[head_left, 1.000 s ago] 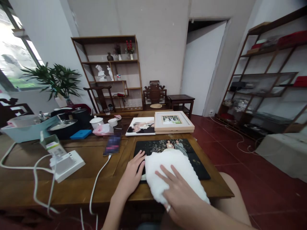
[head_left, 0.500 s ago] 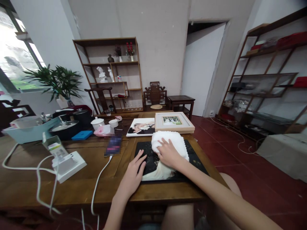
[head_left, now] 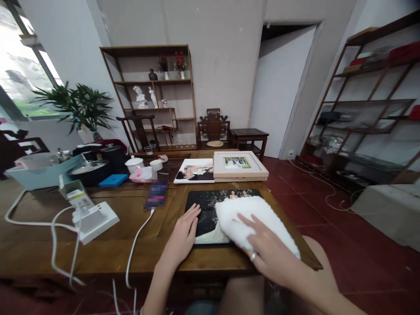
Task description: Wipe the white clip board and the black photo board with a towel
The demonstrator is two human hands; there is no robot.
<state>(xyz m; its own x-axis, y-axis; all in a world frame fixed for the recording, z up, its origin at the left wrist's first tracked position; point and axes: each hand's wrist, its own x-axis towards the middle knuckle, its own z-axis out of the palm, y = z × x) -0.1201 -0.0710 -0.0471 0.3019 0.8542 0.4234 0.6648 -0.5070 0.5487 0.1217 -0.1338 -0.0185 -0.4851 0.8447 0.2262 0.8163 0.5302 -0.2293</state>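
Observation:
A dark photo print point(head_left: 206, 210) of a couple lies flat at the near edge of the wooden table point(head_left: 98, 258). My left hand point(head_left: 183, 236) rests flat on the print's left edge, fingers stretched out. My right hand point(head_left: 265, 247), with a ring on one finger, presses flat on a fluffy white cloth point(head_left: 254, 218) that covers the right half of the print. Beyond it lie a second unframed photo point(head_left: 195, 170) and a light wooden picture frame point(head_left: 238, 165).
A phone point(head_left: 155, 195) with a white cable point(head_left: 134, 249) lies left of the print. Further left are a white power strip point(head_left: 95, 218), a blue tub point(head_left: 39, 173), a black pot point(head_left: 90, 170) and cups. Shelves stand at the back and right; red tiled floor lies to the right.
My right hand has drawn the white cloth from the far part of the print back toward me and to the right. My left hand stays on the print's left edge.

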